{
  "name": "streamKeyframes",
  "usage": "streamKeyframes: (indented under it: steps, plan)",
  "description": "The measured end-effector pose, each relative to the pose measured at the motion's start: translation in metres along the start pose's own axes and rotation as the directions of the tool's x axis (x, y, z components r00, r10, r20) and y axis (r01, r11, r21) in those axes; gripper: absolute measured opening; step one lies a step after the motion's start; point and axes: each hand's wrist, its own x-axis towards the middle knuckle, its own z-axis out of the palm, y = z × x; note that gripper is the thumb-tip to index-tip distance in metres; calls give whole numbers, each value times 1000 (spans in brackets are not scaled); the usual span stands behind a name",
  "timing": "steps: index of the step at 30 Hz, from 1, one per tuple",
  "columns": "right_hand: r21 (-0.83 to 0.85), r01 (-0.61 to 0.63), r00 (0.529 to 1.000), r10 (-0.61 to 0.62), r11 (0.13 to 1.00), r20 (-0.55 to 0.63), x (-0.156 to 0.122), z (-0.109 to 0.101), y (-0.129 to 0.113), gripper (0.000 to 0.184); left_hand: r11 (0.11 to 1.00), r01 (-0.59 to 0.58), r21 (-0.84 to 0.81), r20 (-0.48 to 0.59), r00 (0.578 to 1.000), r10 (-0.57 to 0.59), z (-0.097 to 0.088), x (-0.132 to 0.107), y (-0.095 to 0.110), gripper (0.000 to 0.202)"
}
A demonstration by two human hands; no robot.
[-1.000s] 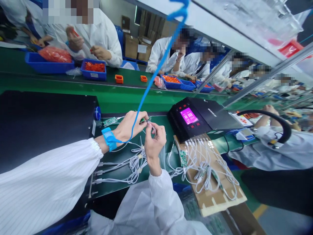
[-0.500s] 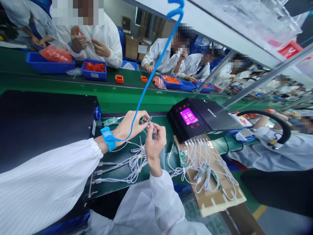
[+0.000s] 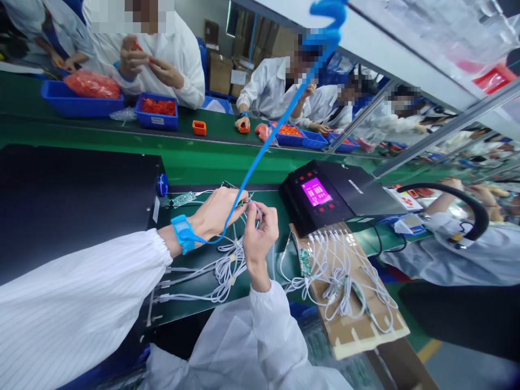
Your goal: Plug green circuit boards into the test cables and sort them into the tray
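Note:
My left hand (image 3: 219, 210), wearing a blue wrist strap (image 3: 183, 234) with a coiled cord, is closed on a small green circuit board (image 3: 229, 186). Part of the board shows past the knuckles; the rest is hidden under the fingers. Right against it, my right hand (image 3: 260, 230) pinches the end of a white cable (image 3: 259, 212) at the board's edge. Whether the plug is seated there I cannot tell. Another circuit board (image 3: 184, 199), with a white lead on it, lies left of my left hand. Bundled white cables (image 3: 229, 268) lie below both hands.
A black box (image 3: 81, 211) stands at left, and a black tester with a pink screen (image 3: 316, 192) at right. Cardboard (image 3: 345, 330) carries more cables and a green board (image 3: 304, 262). Across the bench, co-workers sit behind blue bins (image 3: 157, 122). The blue cord (image 3: 280, 127) crosses overhead.
My left hand has tilted over, and a board edge now shows above its knuckles. My right hand stays nearly in place. Across the bench, a co-worker's hand has come onto an orange piece.

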Motion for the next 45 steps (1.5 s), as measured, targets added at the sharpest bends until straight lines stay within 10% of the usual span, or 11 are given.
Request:
streamKeyframes:
  steps: [19, 32, 39, 45]
  plan:
    - [50, -51, 995, 47, 997, 87, 3, -4, -4, 22, 1000, -6, -13, -49, 999, 6, 2, -5, 4, 14]
    - [25, 46, 953, -52, 999, 299, 34, -23, 23, 40, 930, 237, -281, 75, 971, -225, -19, 10, 5, 17]
    - [-287, 40, 790, 145, 957, 596, 57, 4, 61, 22, 900, 425, 96, 202, 877, -436, -18, 6, -22, 40]
    - [-615, 250, 538, 421, 748, 730, 64, 40, 61, 21, 782, 580, 229, 250, 741, -623, -28, 10, -21, 34]
